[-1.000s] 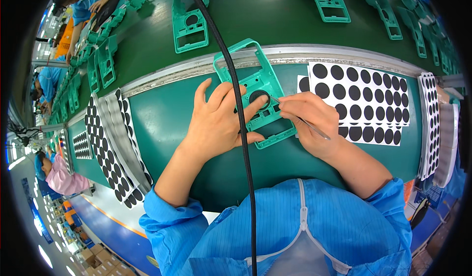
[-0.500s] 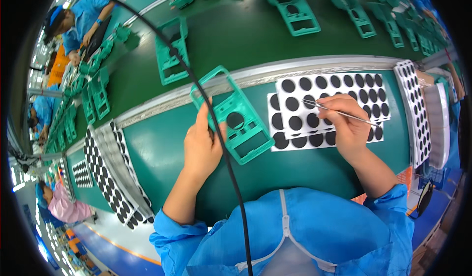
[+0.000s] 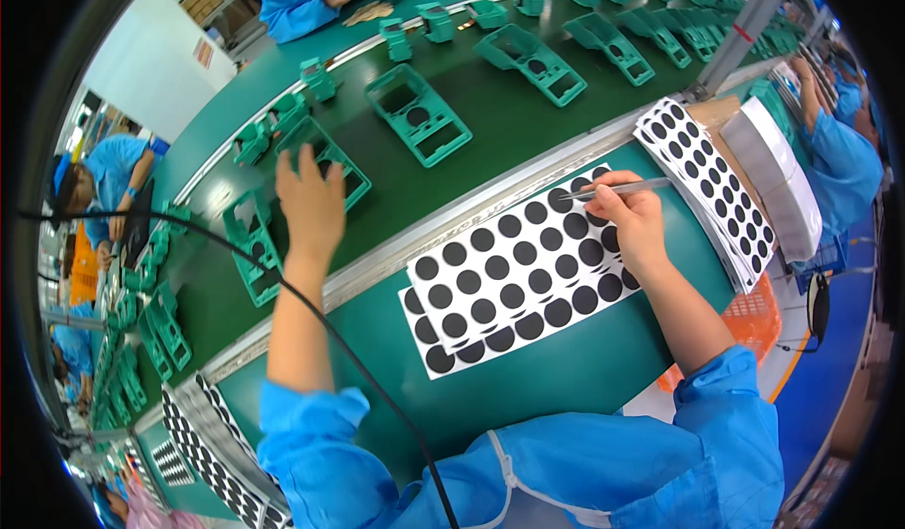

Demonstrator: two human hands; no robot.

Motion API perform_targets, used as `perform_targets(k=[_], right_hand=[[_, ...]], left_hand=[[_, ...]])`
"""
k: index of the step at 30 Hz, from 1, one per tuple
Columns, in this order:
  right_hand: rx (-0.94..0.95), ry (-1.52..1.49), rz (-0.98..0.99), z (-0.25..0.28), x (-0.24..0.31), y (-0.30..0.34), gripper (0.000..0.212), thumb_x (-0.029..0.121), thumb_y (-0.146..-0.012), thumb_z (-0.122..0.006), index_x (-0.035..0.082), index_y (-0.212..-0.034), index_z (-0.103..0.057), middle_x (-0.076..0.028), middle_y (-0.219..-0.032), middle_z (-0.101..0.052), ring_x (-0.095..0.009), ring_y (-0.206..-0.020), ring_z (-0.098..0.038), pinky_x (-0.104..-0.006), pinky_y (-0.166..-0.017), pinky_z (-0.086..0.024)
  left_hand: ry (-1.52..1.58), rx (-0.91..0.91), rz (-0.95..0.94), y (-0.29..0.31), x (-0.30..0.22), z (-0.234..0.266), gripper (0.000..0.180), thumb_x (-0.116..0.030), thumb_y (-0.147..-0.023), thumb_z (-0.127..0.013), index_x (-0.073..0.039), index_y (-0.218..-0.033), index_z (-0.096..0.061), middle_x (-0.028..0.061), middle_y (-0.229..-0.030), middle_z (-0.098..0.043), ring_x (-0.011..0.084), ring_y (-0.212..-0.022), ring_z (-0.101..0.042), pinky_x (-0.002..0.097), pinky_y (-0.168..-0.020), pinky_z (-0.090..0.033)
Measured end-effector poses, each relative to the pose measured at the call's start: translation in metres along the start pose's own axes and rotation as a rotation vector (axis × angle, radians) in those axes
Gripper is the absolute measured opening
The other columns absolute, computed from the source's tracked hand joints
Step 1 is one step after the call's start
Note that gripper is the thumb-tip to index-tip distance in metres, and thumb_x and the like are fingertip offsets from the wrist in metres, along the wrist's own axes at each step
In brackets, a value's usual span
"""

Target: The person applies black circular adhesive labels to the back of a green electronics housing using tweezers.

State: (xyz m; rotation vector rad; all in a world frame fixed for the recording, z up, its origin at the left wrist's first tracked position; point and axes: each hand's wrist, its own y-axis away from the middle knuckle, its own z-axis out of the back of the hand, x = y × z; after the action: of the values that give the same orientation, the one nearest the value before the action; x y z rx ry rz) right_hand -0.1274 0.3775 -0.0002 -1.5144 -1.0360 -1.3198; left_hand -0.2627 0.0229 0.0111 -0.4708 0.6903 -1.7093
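Observation:
My left hand [image 3: 311, 204] is stretched out over the green conveyor belt with its fingers spread and nothing in them. Its fingertips are over or beside a green plastic housing [image 3: 353, 182], partly covered by the hand; whether they touch I cannot tell. To its right on the belt lies another green housing [image 3: 445, 142] with a round black pad in it. Metal tweezers [image 3: 646, 186] are pinched in my right hand [image 3: 630, 223], their tips at a black dot near the upper edge of a white sheet of round black stickers [image 3: 468, 289]. Another such sheet lies partly beneath it.
More green housings [image 3: 533, 62] line the belt. A metal rail [image 3: 377, 279] separates the belt from my green table. Stacks of sticker sheets stand at right [image 3: 707, 180] and lower left [image 3: 203, 444]. A black cable [image 3: 330, 326] crosses the view. Co-workers sit across and to both sides.
My left hand has let go of the green housing and moved out over the belt. My right hand still holds the tweezers over the stickers. The view has turned.

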Motion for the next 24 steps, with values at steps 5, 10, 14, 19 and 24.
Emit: perform_targets(k=[5,10,14,19,24], right_hand=[[-0.095,-0.025,-0.098,0.019,-0.012,-0.017,0.016,0.014,-0.087,-0.059,0.000,-0.094,-0.055,-0.004,-0.080,-0.058,-0.008,-0.068,-0.058,-0.0216,-0.066,-0.052],[-0.099,-0.027,-0.107,0.012,-0.012,-0.021,0.012,0.012,-0.087,-0.057,0.001,-0.092,-0.055,-0.005,-0.080,-0.059,-0.008,-0.065,-0.056,-0.0204,-0.063,-0.051],[-0.065,-0.008,-0.141,0.013,-0.007,-0.025,0.009,0.011,-0.088,-0.056,0.002,-0.089,-0.055,-0.004,-0.076,-0.058,-0.006,-0.063,-0.054,-0.0184,-0.059,-0.048],[-0.013,-0.069,-0.010,0.018,-0.019,-0.025,0.008,0.009,-0.088,-0.055,0.002,-0.088,-0.055,-0.004,-0.075,-0.059,-0.007,-0.063,-0.054,-0.0190,-0.059,-0.047],[-0.060,-0.036,-0.045,0.017,-0.014,-0.023,0.007,0.008,-0.087,-0.055,0.001,-0.087,-0.055,-0.005,-0.075,-0.059,-0.008,-0.063,-0.055,-0.0199,-0.059,-0.046]], left_hand=[[0.709,0.439,-0.377,0.037,-0.158,0.029,0.042,-0.022,-0.080,-0.061,0.000,-0.115,-0.052,0.0187,-0.127,-0.045,0.0368,-0.117,-0.041,0.0446,-0.099,-0.033],[0.563,0.517,-0.403,0.056,-0.196,0.016,0.043,-0.032,-0.082,-0.060,-0.010,-0.118,-0.055,0.0157,-0.122,-0.045,0.0328,-0.109,-0.044,0.0435,-0.092,-0.037],[0.519,0.532,-0.391,0.054,-0.199,0.016,0.043,-0.038,-0.083,-0.058,-0.016,-0.120,-0.056,0.0153,-0.117,-0.045,0.0298,-0.104,-0.044,0.0421,-0.089,-0.036],[0.503,0.520,-0.387,0.054,-0.202,0.016,0.044,-0.039,-0.082,-0.057,-0.017,-0.120,-0.056,0.0152,-0.116,-0.045,0.0291,-0.104,-0.043,0.0406,-0.088,-0.034],[0.503,0.519,-0.391,0.054,-0.204,0.017,0.045,-0.039,-0.081,-0.057,-0.018,-0.121,-0.055,0.0155,-0.115,-0.045,0.0289,-0.103,-0.043,0.0404,-0.087,-0.034]])
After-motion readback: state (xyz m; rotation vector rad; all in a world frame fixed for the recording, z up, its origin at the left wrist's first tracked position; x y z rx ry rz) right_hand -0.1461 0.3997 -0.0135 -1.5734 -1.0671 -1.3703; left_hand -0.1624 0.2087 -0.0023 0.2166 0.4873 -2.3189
